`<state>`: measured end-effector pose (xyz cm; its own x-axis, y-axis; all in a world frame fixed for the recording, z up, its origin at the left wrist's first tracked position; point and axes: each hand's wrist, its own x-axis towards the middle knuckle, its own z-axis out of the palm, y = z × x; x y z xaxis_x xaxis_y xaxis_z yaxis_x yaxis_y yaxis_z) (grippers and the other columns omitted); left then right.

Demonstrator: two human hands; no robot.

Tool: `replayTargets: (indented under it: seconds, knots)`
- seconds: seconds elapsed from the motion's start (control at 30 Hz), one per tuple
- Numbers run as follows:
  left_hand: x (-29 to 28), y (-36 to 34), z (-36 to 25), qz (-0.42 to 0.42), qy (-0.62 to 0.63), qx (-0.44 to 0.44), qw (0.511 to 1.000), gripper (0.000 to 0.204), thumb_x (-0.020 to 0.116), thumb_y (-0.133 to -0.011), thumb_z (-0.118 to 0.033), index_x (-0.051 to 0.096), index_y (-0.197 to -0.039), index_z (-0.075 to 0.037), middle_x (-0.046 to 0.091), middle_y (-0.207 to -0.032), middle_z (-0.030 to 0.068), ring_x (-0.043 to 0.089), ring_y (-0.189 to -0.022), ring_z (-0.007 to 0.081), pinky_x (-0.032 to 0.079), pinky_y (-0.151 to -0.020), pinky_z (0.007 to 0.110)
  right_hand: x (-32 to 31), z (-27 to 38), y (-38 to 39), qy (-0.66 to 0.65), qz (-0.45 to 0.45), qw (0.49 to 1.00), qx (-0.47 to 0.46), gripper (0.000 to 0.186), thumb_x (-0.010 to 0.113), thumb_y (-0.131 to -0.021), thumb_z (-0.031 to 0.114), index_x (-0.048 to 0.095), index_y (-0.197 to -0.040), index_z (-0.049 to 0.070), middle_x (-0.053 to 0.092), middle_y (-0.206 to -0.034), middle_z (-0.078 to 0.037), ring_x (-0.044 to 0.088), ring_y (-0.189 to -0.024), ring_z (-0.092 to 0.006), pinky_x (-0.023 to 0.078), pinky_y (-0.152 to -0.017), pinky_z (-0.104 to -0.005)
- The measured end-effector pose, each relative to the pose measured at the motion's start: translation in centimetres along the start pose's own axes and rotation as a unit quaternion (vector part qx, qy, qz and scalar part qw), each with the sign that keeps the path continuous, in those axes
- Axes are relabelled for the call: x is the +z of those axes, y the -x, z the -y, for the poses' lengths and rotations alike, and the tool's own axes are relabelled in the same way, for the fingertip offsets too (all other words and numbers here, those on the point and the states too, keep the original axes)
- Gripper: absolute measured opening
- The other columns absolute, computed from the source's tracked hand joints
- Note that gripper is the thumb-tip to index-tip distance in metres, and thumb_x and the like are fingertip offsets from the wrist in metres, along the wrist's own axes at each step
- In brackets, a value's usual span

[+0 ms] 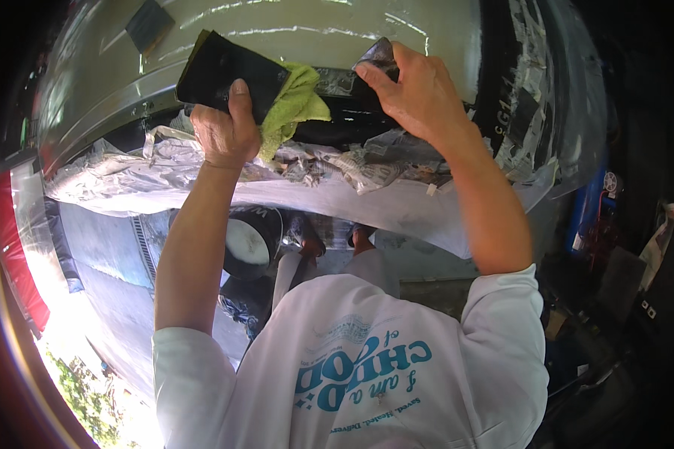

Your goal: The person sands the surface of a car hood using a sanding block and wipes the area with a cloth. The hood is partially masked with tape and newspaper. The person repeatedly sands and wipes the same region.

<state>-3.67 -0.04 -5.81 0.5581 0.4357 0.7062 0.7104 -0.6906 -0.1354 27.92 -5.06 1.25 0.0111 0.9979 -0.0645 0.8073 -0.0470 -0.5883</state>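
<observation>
My left hand point(226, 135) is closed on a dark rectangular sheet point(228, 75) that looks like black sandpaper, with the thumb lying on its face. A yellow-green cloth point(296, 101) hangs beside the sheet, seemingly held in the same hand. Farther right, my right hand point(423, 93) pinches a small, dark, shiny piece point(380, 58) between thumb and fingers. It resembles a folded bit of sandpaper. Both hands are raised over the near edge of a wet, pale vehicle panel point(299, 49). A separate dark square point(150, 28) rests on that panel at the far left.
Crumpled masking paper point(374, 168) and clear plastic sheeting point(337, 202) line the panel's near edge. Below, a dark bucket point(273, 224) holds whitish liquid near my feet. Taped paper point(528, 112) runs along the right side. Dark clutter stands at far right.
</observation>
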Motion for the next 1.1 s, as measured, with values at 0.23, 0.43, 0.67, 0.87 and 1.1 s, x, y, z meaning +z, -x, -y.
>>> replayTargets:
  seconds: [0.23,0.43,0.67,0.87,1.1]
  knots:
    - [-0.5,-1.0,-0.3,0.029,0.002,-0.011,1.0,0.027,0.064,-0.098,-0.012,0.069,-0.119,0.003,0.069,-0.09,0.0223,0.062,-0.065,0.0403,0.048,-0.06,0.048,-2.9,-7.5,4.8,-0.206,-0.112,0.964,0.123,0.041,0.069,-0.101,0.039,0.07,-0.11,0.0,0.069,-0.076,-0.013,0.066,-0.065,-0.0236,0.054,-0.068,-0.039]
    - [-0.6,-0.4,-0.4,0.043,0.071,-0.061,0.995,0.044,0.059,-0.091,-0.001,0.057,-0.134,0.008,0.07,-0.097,0.0299,0.067,-0.072,0.0492,0.052,-0.064,0.057,-1.1,-5.7,3.9,-0.075,-0.068,0.994,0.044,0.036,0.067,-0.101,0.036,0.07,-0.11,0.001,0.071,-0.077,-0.022,0.071,-0.072,-0.041,0.055,-0.071,-0.0465]
    - [-0.6,-0.7,-1.0,0.038,0.13,-0.131,0.982,0.044,0.063,-0.089,-0.001,0.063,-0.132,0.008,0.07,-0.095,0.0286,0.062,-0.067,0.0416,0.044,-0.061,0.053,-0.7,-2.2,2.1,0.085,-0.025,0.996,0.003,0.033,0.066,-0.101,0.037,0.069,-0.103,0.004,0.073,-0.081,-0.024,0.073,-0.082,-0.0448,0.058,-0.075,-0.0547]
    - [-0.3,-0.6,-1.6,-0.008,0.081,-0.105,0.991,0.033,0.062,-0.094,-0.003,0.066,-0.125,0.004,0.068,-0.085,0.0257,0.06,-0.06,0.041,0.043,-0.057,0.052,-0.1,1.3,1.1,0.125,-0.01,0.991,-0.047,0.028,0.064,-0.102,0.033,0.07,-0.102,0.006,0.073,-0.081,-0.023,0.075,-0.082,-0.0433,0.06,-0.074,-0.053]
    - [-1.3,-2.1,-1.3,0.063,0.081,-0.149,0.984,0.03,0.066,-0.098,-0.023,0.074,-0.088,0.004,0.072,-0.079,0.0251,0.067,-0.064,0.047,0.051,-0.06,0.05,0.0,2.7,1.8,0.141,-0.01,0.989,0.033,0.028,0.062,-0.103,0.031,0.07,-0.104,0.003,0.075,-0.084,-0.021,0.076,-0.085,-0.0434,0.061,-0.077,-0.0526]
